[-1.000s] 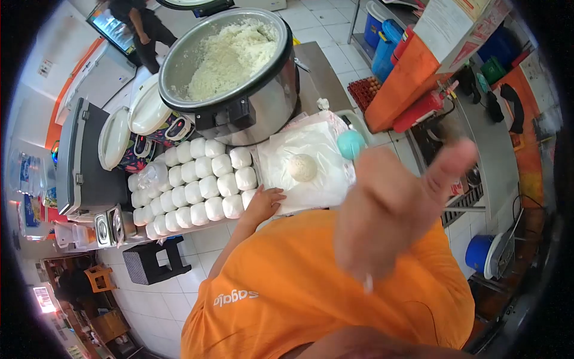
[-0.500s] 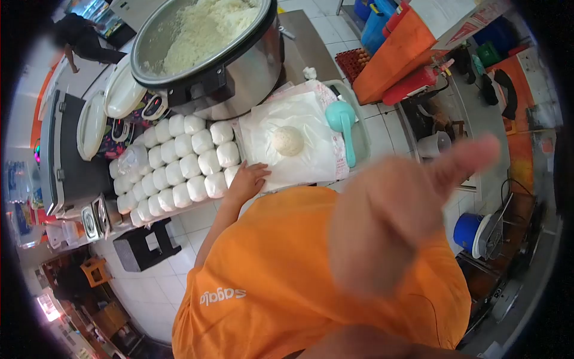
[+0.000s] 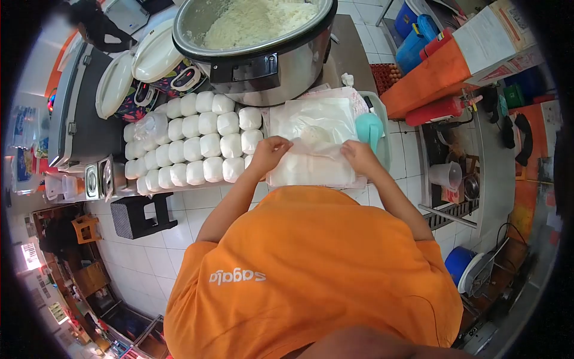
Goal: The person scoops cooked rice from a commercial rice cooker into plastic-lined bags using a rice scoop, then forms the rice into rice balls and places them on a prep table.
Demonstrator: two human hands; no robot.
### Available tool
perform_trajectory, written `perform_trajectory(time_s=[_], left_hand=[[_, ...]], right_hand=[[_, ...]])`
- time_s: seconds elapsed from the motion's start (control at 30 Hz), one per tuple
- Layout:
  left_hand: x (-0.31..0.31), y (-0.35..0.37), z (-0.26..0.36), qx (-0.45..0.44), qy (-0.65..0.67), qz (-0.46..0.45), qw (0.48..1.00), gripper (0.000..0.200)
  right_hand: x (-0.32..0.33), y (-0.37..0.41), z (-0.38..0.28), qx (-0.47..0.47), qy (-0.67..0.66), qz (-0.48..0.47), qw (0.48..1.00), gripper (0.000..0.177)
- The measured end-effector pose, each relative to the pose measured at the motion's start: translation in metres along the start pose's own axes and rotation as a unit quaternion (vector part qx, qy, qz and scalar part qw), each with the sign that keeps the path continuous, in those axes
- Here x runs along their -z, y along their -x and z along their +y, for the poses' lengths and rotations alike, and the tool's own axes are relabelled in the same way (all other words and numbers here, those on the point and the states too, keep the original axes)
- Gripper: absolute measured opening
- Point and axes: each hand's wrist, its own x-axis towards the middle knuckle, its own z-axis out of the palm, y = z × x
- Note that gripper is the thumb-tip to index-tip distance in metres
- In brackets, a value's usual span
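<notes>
"Two hands of ours work a translucent sheet (image 3: 321, 148) just in front of the rice cooker (image 3: 302, 73), our side of it. What do they hold?"

"Our left hand (image 3: 272, 155) pinches the sheet's near edge on one side; our right hand (image 3: 359, 157) pinches it on the other."

"And the rice mound (image 3: 313, 133)?"

"Also before the cooker, between our hands, partly veiled by the sheet. White bundles (image 3: 210, 145) fill rows to the cooker's left; a teal scoop (image 3: 368, 127) lies to its right."

The sheet (image 3: 318, 149) is whitish, the rice mound (image 3: 314, 134) seemingly cream, the bundles (image 3: 210, 145) white and the scoop (image 3: 369, 127) turquoise.
</notes>
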Motion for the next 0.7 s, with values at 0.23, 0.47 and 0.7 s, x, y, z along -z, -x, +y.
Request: perform_trajectory(time_s=[0.23,0.47,0.7], left_hand=[[-0.027,-0.052,-0.022,0.068,-0.099,0.138,0.983,0.031],[-0.036,-0.013,-0.04,0.017,-0.239,0.022,0.971,0.029],[0.004,-0.015,0.019,-0.035,-0.271,0.038,0.961,0.026]], right_hand=[[-0.038,-0.054,0.051,-0.25,-0.25,-0.062,0.933,0.031],[-0.04,-0.006,0.011,-0.116,-0.065,0.012,0.991,0.029],[-0.005,-0.056,-0.013,-0.031,0.113,0.008,0.993,0.049]])
